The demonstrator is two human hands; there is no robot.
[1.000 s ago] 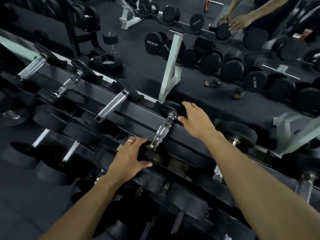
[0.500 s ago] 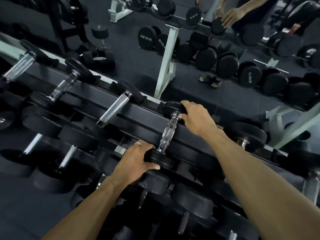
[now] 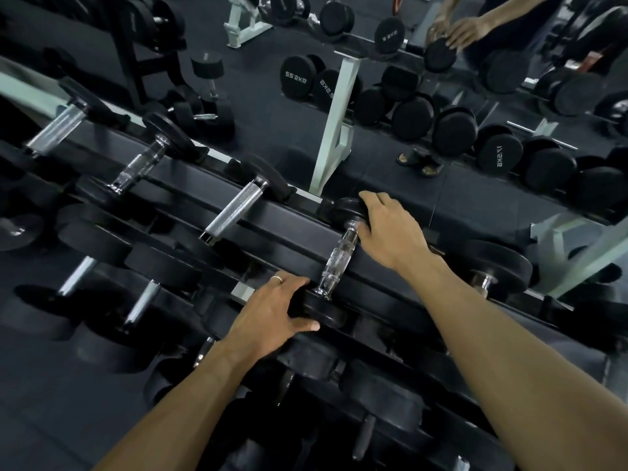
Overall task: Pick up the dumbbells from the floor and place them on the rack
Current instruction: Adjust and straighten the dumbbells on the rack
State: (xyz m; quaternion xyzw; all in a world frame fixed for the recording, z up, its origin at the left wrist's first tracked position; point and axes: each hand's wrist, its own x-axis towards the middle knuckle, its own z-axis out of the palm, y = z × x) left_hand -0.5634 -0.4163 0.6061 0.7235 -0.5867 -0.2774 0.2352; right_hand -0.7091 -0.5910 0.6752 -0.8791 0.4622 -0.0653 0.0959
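Note:
A black dumbbell with a chrome knurled handle (image 3: 339,258) lies across the top tier of the black rack (image 3: 292,226). My left hand (image 3: 272,316), wearing a ring, cups its near weight head. At the far end, my right hand (image 3: 390,232) rests on the far head and the top of the handle. Both hands touch the dumbbell as it sits on the rack rails.
Other dumbbells (image 3: 234,212) fill the top tier to the left and one (image 3: 492,266) sits to the right. Lower tiers hold several more. A mirror behind shows the reflected rack, white posts (image 3: 334,124), sandalled feet (image 3: 419,161) and hands.
The view has shifted slightly. Both hands stay on the dumbbell's two heads, which has settled a little further right on the top tier.

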